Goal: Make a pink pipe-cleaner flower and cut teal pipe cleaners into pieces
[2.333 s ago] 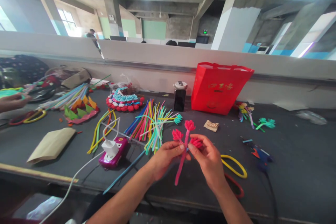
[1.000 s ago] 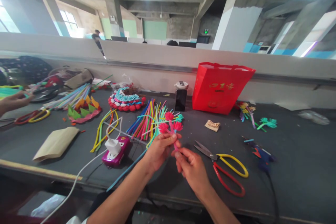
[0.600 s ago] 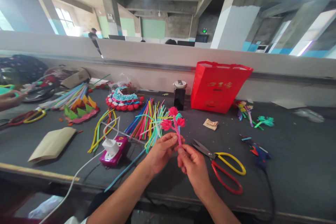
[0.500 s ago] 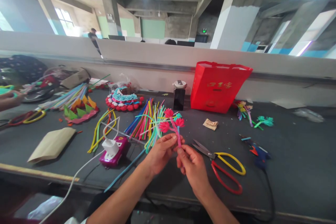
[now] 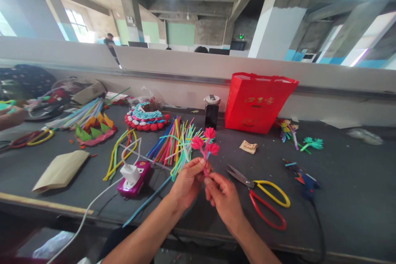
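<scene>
A small pink stem carries three red frilly flower heads (image 5: 206, 142) and stands upright above the dark table (image 5: 340, 198). My left hand (image 5: 188, 181) pinches the stem just under the flowers. My right hand (image 5: 224, 198) pinches the same stem lower down, fingers closed round it. Scissors (image 5: 262, 194) with one yellow and one red handle lie flat on the table just right of my right hand. A fan of coloured pipe cleaners (image 5: 173, 144) lies behind my left hand.
A red bag (image 5: 256, 103) stands at the back by a dark bottle (image 5: 212, 113). A purple power strip (image 5: 134, 177) with a white cable sits to the left. A glue gun (image 5: 305, 181) lies right. A round flower piece (image 5: 145, 117) and another person's hand (image 5: 9, 115) are far left.
The scissors, hidden under my right hand at first, now lie bare on the table. Both hands drew the flower stem upright and closer together; the flower heads have turned slightly.
</scene>
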Demonstrator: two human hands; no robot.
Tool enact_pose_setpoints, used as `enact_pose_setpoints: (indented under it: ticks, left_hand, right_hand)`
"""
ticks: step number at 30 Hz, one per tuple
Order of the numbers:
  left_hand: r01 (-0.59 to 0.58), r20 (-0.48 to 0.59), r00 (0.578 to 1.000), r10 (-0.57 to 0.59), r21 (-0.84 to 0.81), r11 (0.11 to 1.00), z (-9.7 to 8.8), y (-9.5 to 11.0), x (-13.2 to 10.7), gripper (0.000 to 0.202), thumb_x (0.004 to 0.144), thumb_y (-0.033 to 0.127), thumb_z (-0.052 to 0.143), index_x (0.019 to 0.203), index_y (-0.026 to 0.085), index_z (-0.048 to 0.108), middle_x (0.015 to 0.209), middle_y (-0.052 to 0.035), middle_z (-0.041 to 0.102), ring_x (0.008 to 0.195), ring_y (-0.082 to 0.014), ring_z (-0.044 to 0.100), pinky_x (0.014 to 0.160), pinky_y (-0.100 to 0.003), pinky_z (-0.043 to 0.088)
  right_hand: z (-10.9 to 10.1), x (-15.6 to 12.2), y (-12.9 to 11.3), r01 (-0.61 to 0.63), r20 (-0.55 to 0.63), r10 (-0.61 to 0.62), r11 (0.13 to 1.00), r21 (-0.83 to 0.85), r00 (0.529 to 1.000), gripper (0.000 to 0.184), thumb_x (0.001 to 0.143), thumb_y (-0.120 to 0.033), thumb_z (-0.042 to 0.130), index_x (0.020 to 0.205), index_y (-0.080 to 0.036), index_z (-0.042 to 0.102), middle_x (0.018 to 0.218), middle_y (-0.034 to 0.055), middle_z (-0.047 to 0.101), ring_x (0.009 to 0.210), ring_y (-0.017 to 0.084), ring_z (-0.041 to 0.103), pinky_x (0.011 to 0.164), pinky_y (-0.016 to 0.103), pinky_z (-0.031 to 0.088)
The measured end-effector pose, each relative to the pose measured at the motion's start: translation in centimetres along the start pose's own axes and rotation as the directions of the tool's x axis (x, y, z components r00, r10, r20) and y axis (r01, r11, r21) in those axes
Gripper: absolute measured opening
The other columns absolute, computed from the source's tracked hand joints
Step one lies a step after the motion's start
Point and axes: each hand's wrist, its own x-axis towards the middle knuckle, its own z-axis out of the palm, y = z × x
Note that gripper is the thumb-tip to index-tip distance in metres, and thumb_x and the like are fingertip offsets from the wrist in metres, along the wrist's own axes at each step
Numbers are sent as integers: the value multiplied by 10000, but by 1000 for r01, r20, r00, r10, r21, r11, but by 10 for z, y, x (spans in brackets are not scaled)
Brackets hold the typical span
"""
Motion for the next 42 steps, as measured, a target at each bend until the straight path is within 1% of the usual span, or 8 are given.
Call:
enact_pose_setpoints:
  ticks: [6,12,17,21,30,34,38,42]
  left_hand:
    - [13,17,1000,-14,29,1000,-3,-3,1,167,837,283,675,767,142,617,789,-31,600,610,-106,549,485,-192,455]
    - [56,-102,993,-56,-5,998,1,-3,1,158,772,233,744,860,131,662,917,-77,671,768,-140,633,604,-197,523]
    - [76,-91,993,-71,45,996,-1,-4,1,208,787,296,729,890,125,672,826,-62,656,686,-133,612,531,-199,497]
    - [46,-40,998,-43,79,996,-4,-6,1,222,792,341,721,827,137,641,680,-4,557,594,-119,542,440,-189,421]
    - [16,-9,1000,-15,79,997,0,-6,-1,249,813,378,703,792,137,644,660,2,514,645,-118,512,579,-222,409]
    - [10,0,1000,-10,93,996,3,-5,-3,272,827,394,690,745,143,624,606,23,454,630,-114,493,610,-233,393]
    - [-19,-15,1000,21,133,991,6,-2,-6,335,795,385,724,628,160,542,575,35,436,577,-101,444,594,-239,377]
    - [-76,-10,997,80,228,971,6,0,-7,322,770,380,742,606,154,580,587,9,501,602,-110,461,611,-242,382]
  right_hand:
    - [-2,-2,0,18,-44,-18,1000,6,999,338,923,-472,524,850,-160,631,525,-54,501,435,76,419,436,189,320]
    - [2,-2,10,-37,-65,37,999,-1,997,366,896,-499,536,808,-154,619,527,-42,533,414,75,424,423,190,318]
    - [5,0,18,-95,-64,96,995,21,993,381,878,-507,534,873,-141,642,499,-55,507,383,74,376,385,192,266]
    - [2,1,20,-96,-62,94,995,-23,994,358,873,-492,545,822,-153,646,487,-64,472,391,75,347,390,200,251]
    - [-4,0,17,-10,-98,-5,989,-147,995,333,893,-440,536,752,-164,656,490,-59,440,480,110,414,490,223,309]
    - [-4,-3,17,24,-110,-47,978,-206,993,339,911,-429,521,762,-167,675,532,-34,502,513,125,436,512,234,330]
    - [-13,-2,11,50,-17,-56,962,-269,998,279,926,-384,525,869,-182,708,570,-11,598,532,149,527,546,247,396]
    - [-34,1,-2,142,65,-131,968,-206,989,197,893,-351,590,946,-200,707,861,52,729,772,203,658,694,287,499]
